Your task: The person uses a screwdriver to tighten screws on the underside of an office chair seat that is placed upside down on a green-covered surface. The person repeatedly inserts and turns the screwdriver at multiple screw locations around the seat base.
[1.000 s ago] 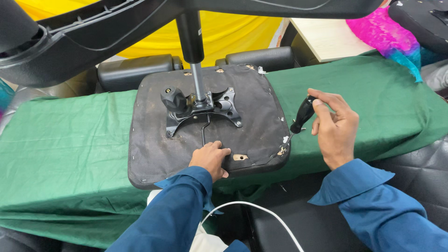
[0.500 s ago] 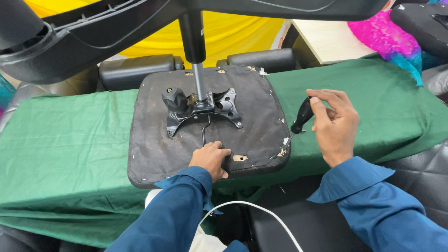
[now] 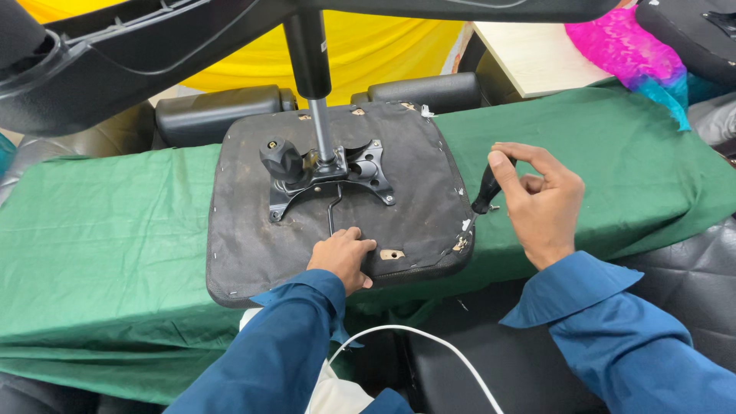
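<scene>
An upturned black chair seat (image 3: pixel 253 245) lies on a green cloth (image 3: pixel 107 238), underside up. A black metal mechanism plate (image 3: pixel 360 172) with a round knob (image 3: pixel 280 158) and an upright gas cylinder (image 3: pixel 310 69) is fixed at its middle. My left hand (image 3: pixel 343 257) rests flat on the seat's near edge, by a thin lever. My right hand (image 3: pixel 540 201) grips a black-handled screwdriver (image 3: pixel 485 195), its tip at the seat's near right corner (image 3: pixel 462 242).
The chair's black star base (image 3: pixel 115 61) hangs overhead across the top. Black armrests (image 3: pixel 218 111) lie behind the seat. A pink and teal cloth (image 3: pixel 621 57) sits at the far right. A white cable (image 3: pixel 429 345) curves below. Black cushions (image 3: pixel 690 284) lie at right.
My right hand has shifted slightly on the screwdriver handle, its fingers curling over the top. My left hand and the seat have stayed put.
</scene>
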